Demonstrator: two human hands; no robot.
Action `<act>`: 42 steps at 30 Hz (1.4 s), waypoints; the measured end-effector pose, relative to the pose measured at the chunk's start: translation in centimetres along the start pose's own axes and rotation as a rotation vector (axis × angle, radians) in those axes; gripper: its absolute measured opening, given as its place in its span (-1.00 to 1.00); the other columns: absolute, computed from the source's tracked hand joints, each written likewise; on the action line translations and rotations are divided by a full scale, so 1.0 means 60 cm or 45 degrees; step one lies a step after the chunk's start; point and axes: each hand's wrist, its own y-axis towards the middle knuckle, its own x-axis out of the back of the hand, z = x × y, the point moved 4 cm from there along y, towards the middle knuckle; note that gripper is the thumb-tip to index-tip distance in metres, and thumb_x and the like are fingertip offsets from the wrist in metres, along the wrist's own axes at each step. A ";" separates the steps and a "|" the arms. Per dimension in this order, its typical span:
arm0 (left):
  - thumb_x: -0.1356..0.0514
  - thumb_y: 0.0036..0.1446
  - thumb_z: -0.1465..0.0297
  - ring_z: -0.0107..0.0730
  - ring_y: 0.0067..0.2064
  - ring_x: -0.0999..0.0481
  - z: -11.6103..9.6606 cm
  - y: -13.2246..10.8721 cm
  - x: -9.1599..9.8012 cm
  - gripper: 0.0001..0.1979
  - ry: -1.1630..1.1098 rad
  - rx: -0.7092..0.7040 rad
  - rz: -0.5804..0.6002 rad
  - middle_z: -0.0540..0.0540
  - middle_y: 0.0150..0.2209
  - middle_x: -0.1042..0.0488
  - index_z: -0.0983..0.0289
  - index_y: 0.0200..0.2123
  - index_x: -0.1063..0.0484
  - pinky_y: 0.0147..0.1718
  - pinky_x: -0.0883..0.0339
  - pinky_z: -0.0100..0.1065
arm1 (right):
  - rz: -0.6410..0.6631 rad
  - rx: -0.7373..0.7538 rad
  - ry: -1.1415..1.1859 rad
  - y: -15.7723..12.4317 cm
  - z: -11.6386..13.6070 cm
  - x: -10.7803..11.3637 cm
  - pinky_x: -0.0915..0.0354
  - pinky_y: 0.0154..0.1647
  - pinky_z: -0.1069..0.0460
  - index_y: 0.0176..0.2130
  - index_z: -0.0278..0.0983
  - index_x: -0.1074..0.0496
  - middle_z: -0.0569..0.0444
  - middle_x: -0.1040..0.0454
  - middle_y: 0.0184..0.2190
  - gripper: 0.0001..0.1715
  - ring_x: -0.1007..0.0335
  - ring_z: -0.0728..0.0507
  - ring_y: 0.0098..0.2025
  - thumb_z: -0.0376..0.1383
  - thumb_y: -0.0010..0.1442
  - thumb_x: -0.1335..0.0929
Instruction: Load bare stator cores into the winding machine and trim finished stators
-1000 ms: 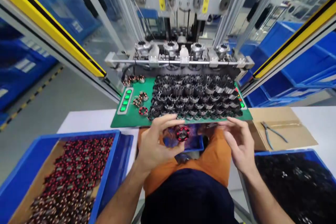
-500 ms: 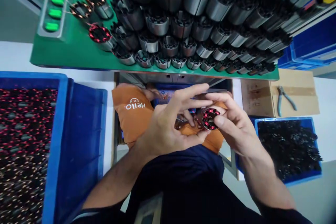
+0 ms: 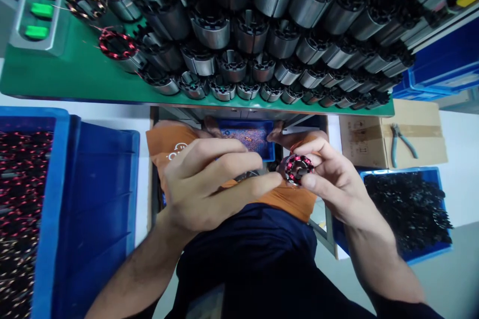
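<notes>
My right hand (image 3: 333,172) is closed on a small motor stator (image 3: 298,169) wound with red wire, its thumb at the lower rim and its fingers at the upper side. The stator's ring end faces up towards me. My left hand (image 3: 213,179) is beside it on the left, back upward and fingers stretched out with gaps between them. One of its fingertips comes close to the stator's left side; whether it touches cannot be told. Its thumb is hidden. A dark, shiny thing shows behind its fingers, too covered to name.
Rows of stator cores (image 3: 247,70) stand on the green worktop (image 3: 75,79), beside a red-wound stator (image 3: 118,45) and a holder with green lights (image 3: 37,10). Blue bins (image 3: 93,199) flank me. Cutting pliers (image 3: 402,144) lie on a carton (image 3: 419,109). An orange apron covers my lap.
My left hand has drawn left from around the stator, its fingers now stretched beside it. The stator stays in my right hand. The view has shifted slightly.
</notes>
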 end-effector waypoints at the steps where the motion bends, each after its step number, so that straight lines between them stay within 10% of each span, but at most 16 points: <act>1: -0.42 0.30 0.39 -0.25 -0.15 -0.62 0.003 -0.009 -0.007 -0.79 0.001 0.015 -0.008 -0.07 -0.27 -0.67 -0.10 -0.10 -0.70 -0.19 -0.53 -0.21 | -0.030 0.026 0.001 0.001 -0.001 0.005 -0.52 -0.06 0.04 0.07 -0.12 -0.51 0.08 -0.62 -0.12 -0.64 -0.59 -0.06 -0.12 -0.19 0.32 -0.55; 7: -0.45 0.26 0.42 -0.27 -0.13 -0.56 0.030 -0.080 -0.093 -0.93 -0.405 0.499 0.376 0.03 -0.19 -0.65 0.10 -0.26 -0.71 -0.13 -0.44 -0.19 | -0.280 0.192 -0.058 0.004 0.000 0.029 -0.57 -0.08 -0.01 0.09 -0.07 -0.55 0.07 -0.63 -0.01 -0.61 -0.62 -0.09 -0.12 -0.12 0.30 -0.55; 11: -0.45 0.26 0.42 -0.32 -0.08 -0.62 0.043 -0.071 -0.080 -0.94 -0.752 0.959 0.038 0.03 -0.16 -0.65 0.13 -0.21 -0.71 0.03 -0.48 -0.19 | -0.296 0.246 -0.177 0.008 -0.002 0.015 -0.57 -0.03 0.00 0.12 -0.07 -0.57 0.05 -0.64 0.03 -0.55 -0.63 -0.11 -0.03 -0.19 0.26 -0.58; 17: -0.50 0.22 0.33 -0.24 -0.01 -0.61 0.032 -0.019 -0.065 -0.91 -0.971 0.969 -0.105 0.07 -0.13 -0.64 0.13 -0.20 -0.71 0.12 -0.49 -0.13 | -0.217 0.201 -0.201 0.020 -0.017 -0.014 -0.58 -0.05 0.01 0.13 -0.09 -0.57 0.05 -0.66 -0.03 -0.55 -0.64 -0.09 -0.07 -0.26 0.27 -0.58; 27: -0.33 0.40 0.20 -0.31 -0.05 -0.64 0.022 -0.102 -0.134 -0.79 -1.465 1.417 0.085 0.15 -0.02 -0.66 0.21 -0.19 -0.64 -0.02 -0.54 -0.31 | -0.006 0.132 -0.053 -0.005 -0.040 -0.004 -0.55 -0.06 0.03 0.29 -0.10 -0.40 0.05 -0.67 -0.08 -0.43 -0.65 -0.07 -0.13 -0.23 0.36 -0.52; 35: -0.42 0.30 0.43 -0.32 0.03 -0.65 0.010 -0.060 -0.098 -0.91 -1.474 1.194 0.101 0.08 0.00 -0.66 0.11 -0.16 -0.71 0.03 -0.55 -0.30 | 0.004 0.158 -0.230 0.002 -0.051 -0.006 -0.50 -0.13 0.04 0.29 -0.14 -0.40 0.02 -0.63 -0.10 -0.35 -0.58 -0.07 -0.17 -0.23 0.30 -0.56; 42: -0.23 0.47 0.19 -0.23 0.04 -0.61 0.019 -0.117 -0.145 -0.76 -1.472 1.405 0.342 0.20 0.07 -0.59 0.23 -0.20 -0.49 -0.04 -0.53 -0.28 | 0.095 0.136 -0.078 0.002 -0.060 -0.001 -0.54 -0.04 0.01 0.33 -0.12 -0.36 0.01 -0.63 -0.05 -0.36 -0.62 -0.10 -0.07 -0.26 0.35 -0.51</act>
